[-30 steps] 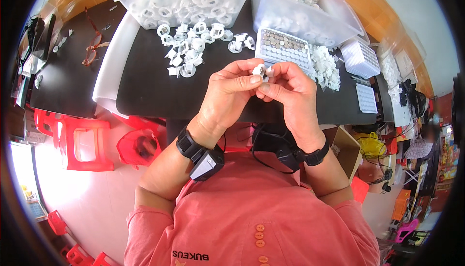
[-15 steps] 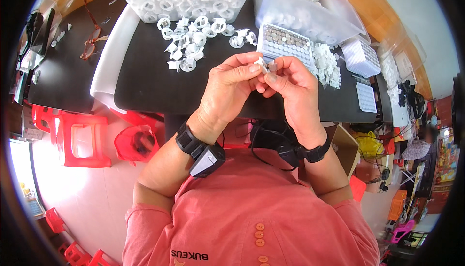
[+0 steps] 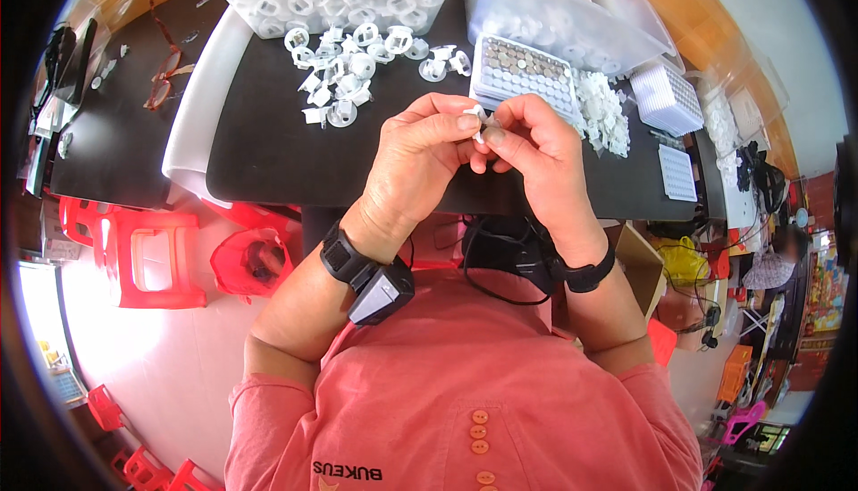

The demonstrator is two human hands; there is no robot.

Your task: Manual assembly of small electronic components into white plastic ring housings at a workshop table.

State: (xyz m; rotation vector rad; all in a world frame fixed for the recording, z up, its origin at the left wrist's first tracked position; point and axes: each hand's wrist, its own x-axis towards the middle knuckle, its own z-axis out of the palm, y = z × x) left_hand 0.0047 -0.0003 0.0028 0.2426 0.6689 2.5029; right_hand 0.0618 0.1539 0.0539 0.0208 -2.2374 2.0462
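Note:
Above the near edge of the black table, my two hands meet at the fingertips. My left hand (image 3: 413, 160) is closed in a pinch on a small white plastic part (image 3: 480, 117). Against that part press the thumb and forefinger of my right hand (image 3: 552, 165), closed too; anything between them is mostly hidden. Just beyond the hands lies a white tray (image 3: 476, 89) of small round silvery and white pieces, probably button cells. A heap of small white plastic pieces (image 3: 604, 116) touches its right side. To the left lie loose clear-white round plastic housings (image 3: 338, 75).
Two translucent bins (image 3: 268, 0) (image 3: 572, 35) of white parts stand at the back. A stack of white trays (image 3: 668, 102) and a single tray (image 3: 678, 174) sit on the right. Glasses (image 3: 163, 71) lie far left. Red stools (image 3: 147, 259) and a red bucket (image 3: 250, 263) are on the floor.
My fingertips have turned the white part slightly and closed around it; the greyish piece at my right fingertips shows less. The table scene has shifted a little upward and left in view.

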